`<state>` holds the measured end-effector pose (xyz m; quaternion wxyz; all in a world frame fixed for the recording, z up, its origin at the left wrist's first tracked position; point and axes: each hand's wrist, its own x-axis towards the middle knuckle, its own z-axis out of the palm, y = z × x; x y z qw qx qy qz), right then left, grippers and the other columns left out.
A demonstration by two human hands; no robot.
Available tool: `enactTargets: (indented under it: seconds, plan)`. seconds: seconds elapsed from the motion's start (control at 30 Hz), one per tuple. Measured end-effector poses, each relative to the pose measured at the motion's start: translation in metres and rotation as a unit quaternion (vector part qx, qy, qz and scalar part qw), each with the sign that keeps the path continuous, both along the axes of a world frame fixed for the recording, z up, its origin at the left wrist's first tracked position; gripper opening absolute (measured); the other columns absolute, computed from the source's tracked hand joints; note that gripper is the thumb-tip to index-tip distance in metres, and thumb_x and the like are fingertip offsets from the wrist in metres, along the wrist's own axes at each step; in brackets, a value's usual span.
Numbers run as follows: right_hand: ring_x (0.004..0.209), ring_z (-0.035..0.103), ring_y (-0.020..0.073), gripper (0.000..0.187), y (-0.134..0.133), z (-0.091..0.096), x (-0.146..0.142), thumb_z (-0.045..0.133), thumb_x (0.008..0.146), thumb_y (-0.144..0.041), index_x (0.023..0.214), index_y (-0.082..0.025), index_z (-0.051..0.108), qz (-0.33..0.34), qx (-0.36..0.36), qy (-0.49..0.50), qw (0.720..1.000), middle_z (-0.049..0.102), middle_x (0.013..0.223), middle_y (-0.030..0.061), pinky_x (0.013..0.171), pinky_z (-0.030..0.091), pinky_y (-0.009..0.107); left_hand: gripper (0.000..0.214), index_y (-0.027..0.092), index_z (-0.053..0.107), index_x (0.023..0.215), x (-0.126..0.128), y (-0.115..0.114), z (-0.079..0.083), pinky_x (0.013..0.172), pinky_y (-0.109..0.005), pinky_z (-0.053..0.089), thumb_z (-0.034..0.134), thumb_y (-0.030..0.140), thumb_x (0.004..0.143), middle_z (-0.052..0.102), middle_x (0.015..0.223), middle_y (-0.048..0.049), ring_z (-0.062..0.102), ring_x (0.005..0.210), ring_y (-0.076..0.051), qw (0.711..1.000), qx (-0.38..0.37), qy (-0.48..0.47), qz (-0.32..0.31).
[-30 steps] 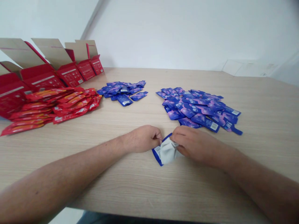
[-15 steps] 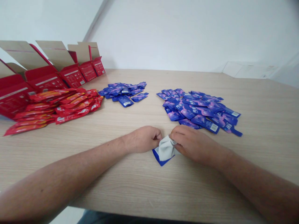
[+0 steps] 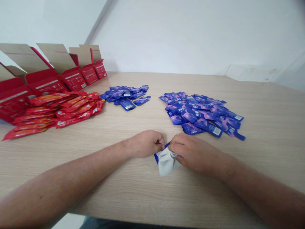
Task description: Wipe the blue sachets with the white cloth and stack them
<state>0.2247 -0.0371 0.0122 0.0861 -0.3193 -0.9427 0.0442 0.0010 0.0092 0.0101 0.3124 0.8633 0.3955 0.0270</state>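
Note:
My left hand (image 3: 150,143) is closed, its thumb and fingers pinching the left edge of a blue sachet (image 3: 156,158) that lies on the table. In my right hand (image 3: 190,150) a crumpled pale grey cloth (image 3: 166,163) is bunched between the fingers and hangs over the sachet's face. Most of the sachet is hidden by the cloth and my right fingers; only its blue edges show. Just beyond my right hand lies a heap of blue and purple sachets (image 3: 199,111).
Farther back, left of the middle, is a smaller pile of blue sachets (image 3: 126,94). Red and orange packets (image 3: 71,109) are heaped at the left. Behind them stands a row of red cardboard boxes (image 3: 73,78) with raised flaps. A white wall (image 3: 181,38) borders the wooden table (image 3: 119,190).
The cloth in my right hand has moved down and slightly left across the sachet, past its lower edge. My left hand has stayed nearly in place at the sachet's edge.

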Motion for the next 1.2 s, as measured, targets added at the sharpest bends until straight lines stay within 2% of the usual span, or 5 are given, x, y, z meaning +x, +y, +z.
enactTargets:
  seconds: [0.17,0.57,0.77,0.97,1.2]
  plan:
    - [0.093,0.058,0.0217,0.009,0.0039,0.0025,0.0072,0.058,0.088,-0.013,0.094,-0.018,0.064,-0.042,0.006,-0.009,0.999,0.063,0.099,0.0069,0.081,0.047,0.034,0.020,0.021,0.071,0.086,0.0009,-0.0002,0.0013,0.058,-0.022,0.037,0.052,0.022,0.082,0.071,0.075,0.0030,0.059,0.067,-0.011,1.000,-0.003,-0.003,-0.004]
    - [0.094,0.058,0.0216,0.009,0.0051,0.0037,0.0064,0.056,0.090,-0.014,0.094,-0.017,0.064,-0.045,0.000,-0.006,0.999,0.063,0.099,0.0074,0.083,0.047,0.035,0.020,0.022,0.071,0.086,-0.0008,0.0019,-0.0038,0.057,-0.021,0.037,0.051,0.023,0.081,0.070,0.074,0.0036,0.058,0.065,-0.010,1.000,0.007,-0.012,-0.009]
    - [0.093,0.058,0.0206,0.009,0.0006,0.0040,0.0002,0.056,0.091,-0.014,0.093,-0.018,0.063,0.003,-0.019,-0.010,1.000,0.062,0.095,0.0059,0.084,0.046,0.034,0.021,0.022,0.070,0.086,-0.0015,0.0024,-0.0025,0.056,-0.021,0.037,0.050,0.025,0.082,0.069,0.073,0.0035,0.058,0.065,-0.011,1.000,0.000,-0.001,-0.005]
    - [0.095,0.057,0.0223,0.009,0.0039,0.0050,0.0053,0.057,0.090,-0.014,0.095,-0.017,0.063,-0.051,0.007,-0.012,0.999,0.063,0.098,0.0073,0.083,0.046,0.035,0.022,0.022,0.071,0.085,-0.0007,0.0014,-0.0017,0.057,-0.020,0.038,0.050,0.021,0.081,0.070,0.074,0.0042,0.059,0.065,-0.009,1.000,0.009,-0.006,-0.006]
    - [0.093,0.058,0.0207,0.008,0.0024,0.0033,0.0059,0.058,0.089,-0.014,0.093,-0.019,0.062,-0.008,-0.037,-0.021,0.999,0.063,0.097,0.0053,0.084,0.046,0.034,0.020,0.023,0.070,0.085,-0.0021,0.0019,-0.0041,0.056,-0.020,0.038,0.050,0.024,0.082,0.070,0.073,0.0045,0.059,0.065,-0.010,1.000,0.003,-0.008,-0.006]
